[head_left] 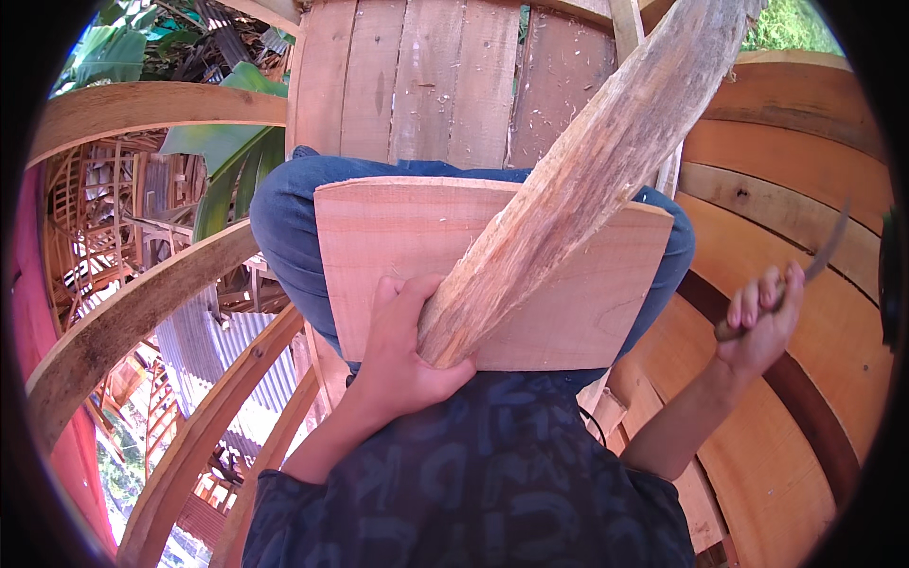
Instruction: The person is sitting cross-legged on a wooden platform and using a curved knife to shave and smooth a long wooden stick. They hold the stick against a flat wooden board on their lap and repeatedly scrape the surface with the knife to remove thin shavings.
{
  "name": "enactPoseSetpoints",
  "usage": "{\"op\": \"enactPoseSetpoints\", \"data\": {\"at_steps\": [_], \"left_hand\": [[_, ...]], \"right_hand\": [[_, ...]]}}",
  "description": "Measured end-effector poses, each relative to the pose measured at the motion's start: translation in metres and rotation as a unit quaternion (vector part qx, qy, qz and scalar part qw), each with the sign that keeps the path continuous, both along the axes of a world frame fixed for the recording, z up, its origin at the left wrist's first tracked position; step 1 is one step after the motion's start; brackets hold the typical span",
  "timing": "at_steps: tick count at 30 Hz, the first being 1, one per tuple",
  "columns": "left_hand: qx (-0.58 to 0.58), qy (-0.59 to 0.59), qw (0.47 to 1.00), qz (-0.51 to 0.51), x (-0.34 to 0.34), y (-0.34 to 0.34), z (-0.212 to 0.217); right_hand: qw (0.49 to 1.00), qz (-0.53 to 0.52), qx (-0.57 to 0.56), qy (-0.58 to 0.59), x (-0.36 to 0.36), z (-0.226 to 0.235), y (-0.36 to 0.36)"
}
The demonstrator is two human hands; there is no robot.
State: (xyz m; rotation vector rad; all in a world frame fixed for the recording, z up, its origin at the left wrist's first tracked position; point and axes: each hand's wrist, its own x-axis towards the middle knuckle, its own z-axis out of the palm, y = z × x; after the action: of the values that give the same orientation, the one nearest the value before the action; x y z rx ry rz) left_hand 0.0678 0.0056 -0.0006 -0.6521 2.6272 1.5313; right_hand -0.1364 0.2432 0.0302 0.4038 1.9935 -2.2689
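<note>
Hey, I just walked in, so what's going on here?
A seated person grips the near end of a long, rough piece of wood with the left hand; it slants over a flat board across their legs. The right hand holds a curved-bladed tool off to the side, clear of the wood.

The flat board [587, 303] seems to carry 1 rough wood piece [592, 170].

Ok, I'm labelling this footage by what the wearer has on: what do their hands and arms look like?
Both the left hand and the right hand are bare, with no gloves, and I see no watch or band on either wrist. The forearms are uncovered too. Short dark sleeves belong to a dark shirt with a fainter, blocky letter-like pattern.
</note>
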Motion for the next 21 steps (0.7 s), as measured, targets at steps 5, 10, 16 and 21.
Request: {"op": "enactPoseSetpoints", "data": {"at_steps": [5,10,16,21], "left_hand": [[-0.021,-0.009,0.999,-0.043,-0.005,0.001,-0.002],[-0.029,-0.014,0.999,-0.04,-0.003,-0.002,-0.001],[-0.017,-0.009,0.999,-0.028,-0.001,0.0,-0.001],[-0.026,-0.002,0.999,-0.032,-0.004,0.001,-0.001]], "right_hand": [[0.917,0.342,0.02,-0.206,0.06,0.034,-0.007],[0.924,0.335,0.104,-0.152,0.033,0.003,-0.008],[0.985,0.146,0.021,-0.086,0.027,0.024,0.015],[0.885,0.387,0.033,-0.258,0.059,0.016,-0.025]]}}
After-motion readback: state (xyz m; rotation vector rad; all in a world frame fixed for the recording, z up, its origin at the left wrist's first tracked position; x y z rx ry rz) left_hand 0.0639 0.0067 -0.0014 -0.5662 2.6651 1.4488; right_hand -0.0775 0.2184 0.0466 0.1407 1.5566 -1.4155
